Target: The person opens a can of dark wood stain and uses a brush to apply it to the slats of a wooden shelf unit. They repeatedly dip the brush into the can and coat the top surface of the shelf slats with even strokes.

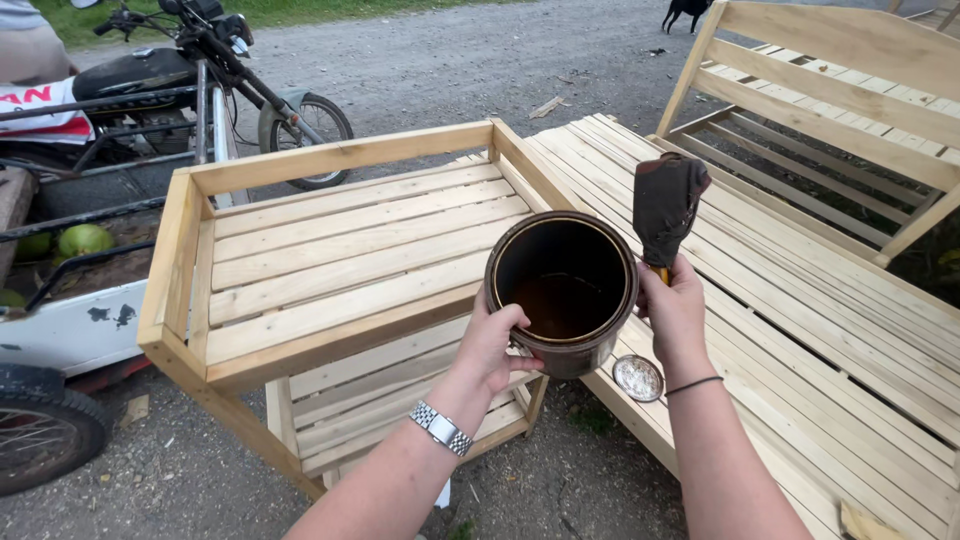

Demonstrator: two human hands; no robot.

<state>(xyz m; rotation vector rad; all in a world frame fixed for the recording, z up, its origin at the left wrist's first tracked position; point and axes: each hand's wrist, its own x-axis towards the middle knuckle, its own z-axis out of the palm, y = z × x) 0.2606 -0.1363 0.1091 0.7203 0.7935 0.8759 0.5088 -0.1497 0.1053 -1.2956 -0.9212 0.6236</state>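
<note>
Seen from above, a person's two bare arms reach forward over unpainted slatted wooden furniture standing outdoors on gravel. The left hand [492,342], with a metal watch [441,428] on its wrist, grasps a round can [561,290] by its near side, thumb on the rim and fingers wrapped round the wall. The can is open, tilted toward the camera, and stained dark brown inside, with a little dark liquid pooled at the bottom. It is held in the air above the gap between a small shelf unit [330,250] on the left and a long slatted bench [800,330] on the right. The right hand [672,312], a thin black band at its wrist, is clenched around the handle of a brush [665,203] held upright just beside the can's right edge; its broad head is dark brown with stain and points up. Below the right wrist, a round metal lid [637,377] lies flat on the near edge of the bench. A second slatted frame [840,90] stands behind the bench at upper right. At upper left, a motorcycle [170,80] is parked on the gravel, and beside it a cart [70,300] holds green round fruit [84,240]. A dark animal [685,10] is partly visible at the top edge.
</note>
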